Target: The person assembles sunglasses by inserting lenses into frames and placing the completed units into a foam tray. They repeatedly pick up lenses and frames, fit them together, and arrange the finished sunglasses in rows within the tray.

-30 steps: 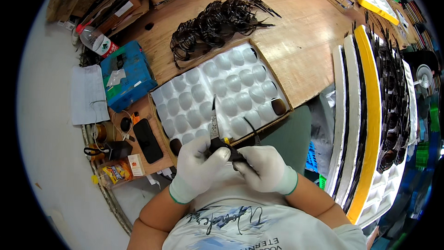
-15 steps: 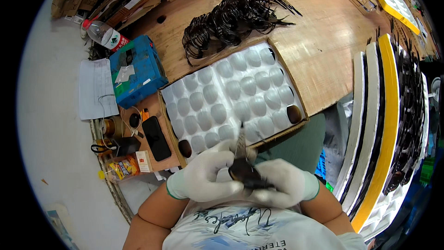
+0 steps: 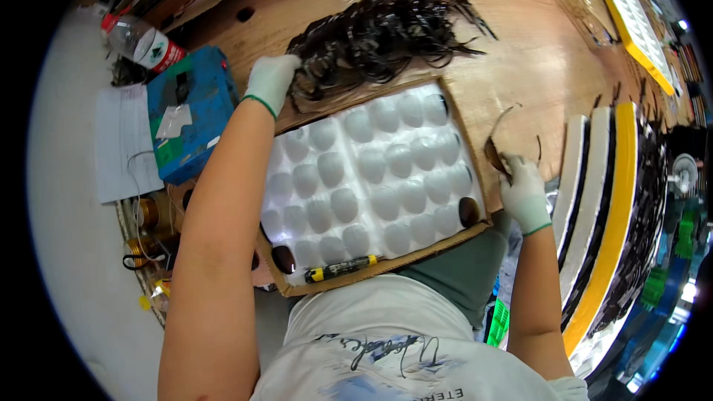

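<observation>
My left hand (image 3: 272,83) reaches to the left end of a pile of dark glasses (image 3: 371,33). Its fingers look bent in, with their tips against the pile, and what they hold is hidden. Off the right side of the box, my right hand (image 3: 524,191) is closed on a pair of sunglasses (image 3: 494,156), its thin temples sticking up. Between my arms lies a shallow cardboard box (image 3: 468,233) with rows of lenses under white film (image 3: 386,160). A yellow and black hand tool (image 3: 342,268) rests along its near edge. Dark lenses (image 3: 469,212) lie uncovered at the corners.
A blue box (image 3: 189,115) and a bottle (image 3: 145,43) stand at the left, by papers (image 3: 122,141). Tall stacked trays (image 3: 605,223) of dark glasses rise close by my right arm. A white and yellow tray (image 3: 631,26) sits at the far right.
My hands have parted: the left went forward to the pile, the right out to the right with the sunglasses. The tool, held before, now lies in the box.
</observation>
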`<state>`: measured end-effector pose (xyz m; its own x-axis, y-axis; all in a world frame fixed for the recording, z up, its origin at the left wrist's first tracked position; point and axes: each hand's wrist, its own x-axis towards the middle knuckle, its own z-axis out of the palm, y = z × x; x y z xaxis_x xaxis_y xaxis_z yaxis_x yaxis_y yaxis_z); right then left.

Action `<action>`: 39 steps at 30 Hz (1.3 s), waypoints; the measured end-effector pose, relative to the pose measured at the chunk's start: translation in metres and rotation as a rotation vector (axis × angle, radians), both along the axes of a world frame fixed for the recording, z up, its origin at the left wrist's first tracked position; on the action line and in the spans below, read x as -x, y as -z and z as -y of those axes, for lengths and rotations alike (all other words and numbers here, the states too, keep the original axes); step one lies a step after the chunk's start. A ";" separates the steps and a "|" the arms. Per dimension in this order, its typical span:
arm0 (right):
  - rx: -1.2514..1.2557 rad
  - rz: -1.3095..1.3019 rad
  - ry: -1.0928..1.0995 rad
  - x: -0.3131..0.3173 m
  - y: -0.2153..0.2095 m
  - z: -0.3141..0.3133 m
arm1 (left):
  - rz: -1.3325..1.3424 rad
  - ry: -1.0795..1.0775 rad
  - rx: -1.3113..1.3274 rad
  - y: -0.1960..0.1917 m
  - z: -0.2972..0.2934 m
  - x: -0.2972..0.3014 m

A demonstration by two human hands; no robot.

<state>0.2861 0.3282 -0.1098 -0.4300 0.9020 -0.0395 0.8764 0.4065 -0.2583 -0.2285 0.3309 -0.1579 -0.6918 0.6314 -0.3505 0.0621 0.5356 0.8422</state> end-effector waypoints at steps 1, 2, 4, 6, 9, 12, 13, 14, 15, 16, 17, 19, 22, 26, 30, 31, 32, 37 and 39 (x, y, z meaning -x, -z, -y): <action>-0.078 -0.032 -0.008 0.012 -0.002 0.005 | 0.017 -0.004 -0.015 -0.007 0.002 -0.007; -0.079 -0.101 -0.050 0.029 -0.007 0.014 | 0.035 0.065 -0.029 -0.022 0.008 -0.017; -0.094 -0.244 -0.138 0.076 -0.017 0.038 | 0.375 -0.162 -0.117 -0.045 0.020 -0.030; 0.031 -0.306 -0.399 0.127 -0.018 0.069 | 0.444 -0.166 -0.200 -0.065 0.036 -0.032; 0.204 -0.334 -0.856 0.210 -0.022 0.130 | 0.445 -0.147 -0.426 -0.104 0.069 -0.057; 0.226 -0.190 -1.024 0.260 -0.007 0.188 | 0.270 -0.060 -0.563 -0.145 0.119 -0.096; 0.178 -0.130 -0.995 0.269 0.001 0.202 | 0.182 -0.021 -0.522 -0.155 0.141 -0.108; 0.131 -0.069 -0.969 0.274 0.007 0.215 | 0.094 0.012 -0.483 -0.163 0.168 -0.119; 0.087 -0.005 -0.941 0.276 0.008 0.222 | 0.063 0.043 -0.450 -0.167 0.196 -0.130; 0.128 -0.007 -0.920 0.277 0.005 0.223 | 0.037 0.074 -0.419 -0.169 0.223 -0.139; 0.167 -0.007 -0.888 0.277 0.001 0.220 | -0.002 0.142 -0.412 -0.164 0.246 -0.143; 0.181 -0.113 -0.859 0.272 0.004 0.222 | -0.032 0.202 -0.446 -0.151 0.284 -0.153; 0.559 -0.142 -0.794 0.264 -0.009 0.225 | -0.027 0.173 -0.500 -0.141 0.317 -0.173; 0.277 -0.351 -0.863 0.201 -0.054 0.221 | -0.097 0.189 -0.454 -0.137 0.340 -0.171; 0.334 -0.789 -0.675 0.130 -0.102 0.221 | -0.102 0.322 -0.298 -0.147 0.347 -0.179; 0.355 -0.923 -0.519 0.122 -0.112 0.225 | -0.104 0.446 -0.248 -0.157 0.342 -0.185; 0.372 -1.052 -0.360 0.115 -0.117 0.231 | -0.107 0.568 -0.198 -0.161 0.338 -0.193; 0.341 -1.032 -0.165 0.099 -0.107 0.230 | 0.226 0.693 -0.242 -0.158 0.325 -0.231; 0.601 -1.154 -0.123 0.093 -0.106 0.228 | 0.238 0.736 -0.278 -0.150 0.319 -0.231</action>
